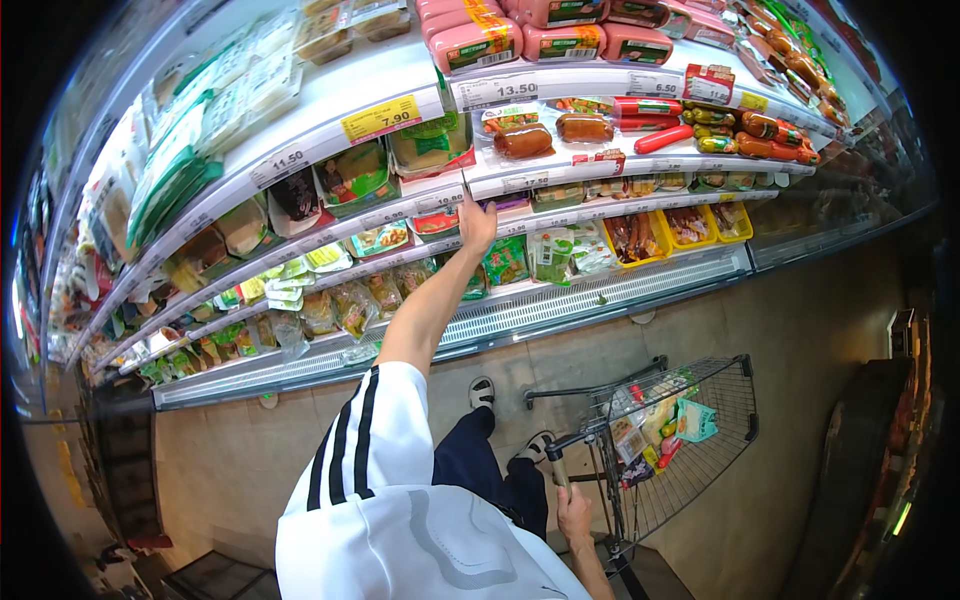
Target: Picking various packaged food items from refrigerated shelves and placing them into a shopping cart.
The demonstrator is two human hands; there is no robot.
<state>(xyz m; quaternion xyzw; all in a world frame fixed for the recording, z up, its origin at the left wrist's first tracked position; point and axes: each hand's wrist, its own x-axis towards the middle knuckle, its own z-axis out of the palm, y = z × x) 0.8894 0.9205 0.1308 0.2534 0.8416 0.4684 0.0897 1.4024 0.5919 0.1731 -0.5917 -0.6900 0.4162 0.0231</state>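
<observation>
My left hand [478, 221] is raised to a refrigerated shelf, its index finger against the price rail [439, 201] and its thumb apart; no item shows in it, though its other fingers are partly hidden. Beside the thumb lies a purple package [512, 202], and a red-edged food tray [435, 223] is just left of the hand. My right hand [574, 516] is closed round the handle [559, 471] of a wire shopping cart [694, 480]. Inside the cart lie several packaged foods, among them a light teal packet [696, 420].
Upper shelves hold pink wrapped ham sausages [476, 46], vacuum-packed brown sausages [523, 141] and flat green-white packs [240, 97]. Yellow trays of dark meat [637, 236] stand on the bottom shelf, above a slotted metal grille [525, 311]. My feet stand between the cooler and the cart.
</observation>
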